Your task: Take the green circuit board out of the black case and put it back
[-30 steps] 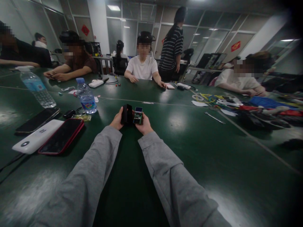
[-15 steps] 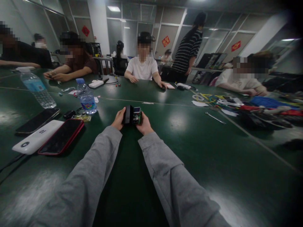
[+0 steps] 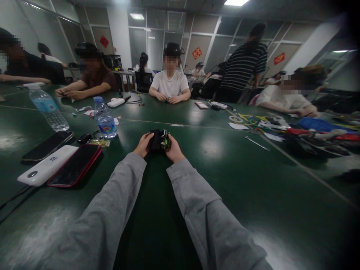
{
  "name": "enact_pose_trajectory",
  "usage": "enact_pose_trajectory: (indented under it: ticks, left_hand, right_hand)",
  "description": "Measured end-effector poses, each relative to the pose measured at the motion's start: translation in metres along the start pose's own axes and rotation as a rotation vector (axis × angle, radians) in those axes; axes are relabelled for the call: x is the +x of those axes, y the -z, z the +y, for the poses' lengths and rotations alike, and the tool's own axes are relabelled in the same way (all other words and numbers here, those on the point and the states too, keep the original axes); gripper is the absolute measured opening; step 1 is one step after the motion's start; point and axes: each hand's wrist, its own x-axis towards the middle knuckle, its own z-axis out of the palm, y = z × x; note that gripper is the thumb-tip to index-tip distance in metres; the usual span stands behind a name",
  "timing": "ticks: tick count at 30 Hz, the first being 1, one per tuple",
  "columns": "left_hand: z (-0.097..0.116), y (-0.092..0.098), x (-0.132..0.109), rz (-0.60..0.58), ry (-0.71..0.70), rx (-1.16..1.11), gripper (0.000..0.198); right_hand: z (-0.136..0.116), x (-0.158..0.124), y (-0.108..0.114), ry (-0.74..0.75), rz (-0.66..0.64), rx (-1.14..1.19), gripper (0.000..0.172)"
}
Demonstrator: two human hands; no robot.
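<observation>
Closer together than 1 second ago, the case and the board are held between the hands, the case now overlapping the board's left side; whether they touch, I cannot tell. Past the far edge of the table, the striped-shirt person has moved right, and the white-shirt person opposite has drawn both hands together at that edge.

Fingers of the left hand are curled round the case, thumb over its left side. Those of the right hand bend round the board's right side, though most are hidden behind it. Both things are up over the table, short of the seam.

Towards the table's left edge lie 2 phones, black and red-cased, with a power bank between them. Beyond these stand 2 bottles, the smaller 1 nearer the left hand, a yellow packet at its foot. Well apart on the right, a wrench lies before the heap of cables, which spreads towards the right edge.
</observation>
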Motion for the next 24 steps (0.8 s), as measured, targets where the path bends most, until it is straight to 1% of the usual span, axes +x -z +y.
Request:
enact_pose_trajectory:
  ticks: [2,5,8,14,16,18,21,24]
  left_hand:
    - [-0.002,0.002,0.003,-0.016,-0.008,-0.004,0.038]
    - [-0.005,0.004,0.007,-0.035,-0.014,0.012,0.040]
    - [-0.005,0.004,0.006,-0.052,-0.014,0.018,0.040]
    - [-0.001,-0.002,-0.003,-0.036,-0.020,0.058,0.040]
    - [-0.003,-0.004,-0.005,-0.021,-0.063,0.100,0.043]
    - [-0.006,-0.005,-0.004,-0.003,-0.136,0.154,0.045]
    - [-0.011,-0.006,-0.003,0.003,-0.214,0.211,0.045]
    - [-0.012,-0.006,-0.002,0.018,-0.213,0.222,0.045]
  right_hand:
    - [0.002,0.003,0.001,0.094,0.025,-0.020,0.008]
    - [0.004,0.006,0.002,0.184,0.031,-0.060,0.016]
    - [0.005,0.007,0.002,0.198,0.048,-0.101,0.022]
    - [0.007,0.008,0.003,0.241,0.096,-0.166,0.027]
    - [0.008,0.009,0.004,0.263,0.101,-0.191,0.029]
    - [0.009,0.009,0.004,0.277,0.097,-0.212,0.030]
    - [0.009,0.009,0.005,0.271,0.091,-0.215,0.029]
    - [0.007,0.008,0.005,0.208,0.064,-0.139,0.020]
